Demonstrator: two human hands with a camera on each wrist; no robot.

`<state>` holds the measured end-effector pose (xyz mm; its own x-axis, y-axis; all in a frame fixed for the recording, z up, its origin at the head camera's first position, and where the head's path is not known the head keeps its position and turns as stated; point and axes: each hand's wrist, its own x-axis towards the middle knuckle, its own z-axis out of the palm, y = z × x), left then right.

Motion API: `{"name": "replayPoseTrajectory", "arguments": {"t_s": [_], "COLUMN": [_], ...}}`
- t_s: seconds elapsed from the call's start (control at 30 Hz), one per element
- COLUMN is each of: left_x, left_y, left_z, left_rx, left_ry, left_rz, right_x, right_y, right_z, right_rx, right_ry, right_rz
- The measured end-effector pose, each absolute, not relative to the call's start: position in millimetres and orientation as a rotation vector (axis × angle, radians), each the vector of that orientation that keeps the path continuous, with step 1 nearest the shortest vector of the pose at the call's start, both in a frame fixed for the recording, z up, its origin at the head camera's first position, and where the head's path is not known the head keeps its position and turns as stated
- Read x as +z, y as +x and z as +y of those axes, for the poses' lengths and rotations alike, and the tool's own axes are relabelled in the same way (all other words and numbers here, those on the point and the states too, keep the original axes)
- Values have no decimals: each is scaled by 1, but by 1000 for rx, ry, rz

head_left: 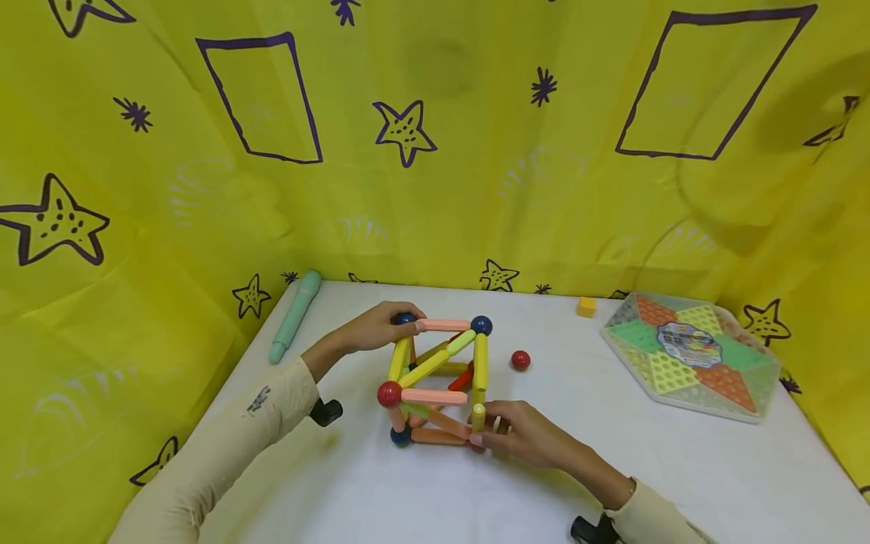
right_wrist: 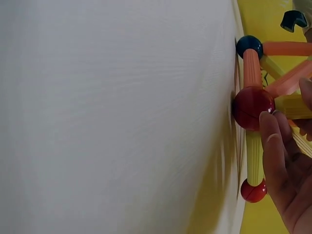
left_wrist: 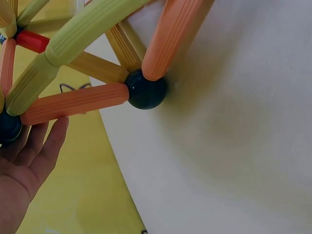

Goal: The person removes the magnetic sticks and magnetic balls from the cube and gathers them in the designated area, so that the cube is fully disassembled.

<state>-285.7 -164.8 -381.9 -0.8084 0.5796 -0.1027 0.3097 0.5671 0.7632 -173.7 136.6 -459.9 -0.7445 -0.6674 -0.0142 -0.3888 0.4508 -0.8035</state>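
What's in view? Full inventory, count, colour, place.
rod-and-ball frame: 1, yellow, orange and red rods with blue and red balls, table centre
loose ball: 1, red, right of the frame
small block: 1, yellow, far edge of table
hexagonal game board: 1, multicolour, table right
pen-like stick: 1, mint green, far left edge
table: 1, white
backdrop cloth: 1, yellow with purple stars
left hand: 1, on the frame's top far-left blue ball
right hand: 1, at the frame's near bottom-right corner

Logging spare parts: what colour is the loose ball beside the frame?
Red; the loose ball shows best in the head view.
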Motion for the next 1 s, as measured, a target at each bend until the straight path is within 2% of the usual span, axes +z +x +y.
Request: {"name": "replayPoseTrajectory", "arguments": {"t_s": [0.2, 0.5, 1.0], "left_x": [-383, -383, -384], "left_y": [-292, -292, -292], "left_z": [-176, -180, -180], "left_rx": [1108, 1102, 1111], "left_ry": [683, 683, 703], "left_rz": [2497, 2521, 2529], "right_x": [-458, -455, -454], "right_y": [-178, -180, -172], "right_z": [123, 120, 147], "right_rx": [-1157, -1126, -1252], "right_ry": [-924, -809, -877], "right_rz": [2409, 2414, 2511]}}
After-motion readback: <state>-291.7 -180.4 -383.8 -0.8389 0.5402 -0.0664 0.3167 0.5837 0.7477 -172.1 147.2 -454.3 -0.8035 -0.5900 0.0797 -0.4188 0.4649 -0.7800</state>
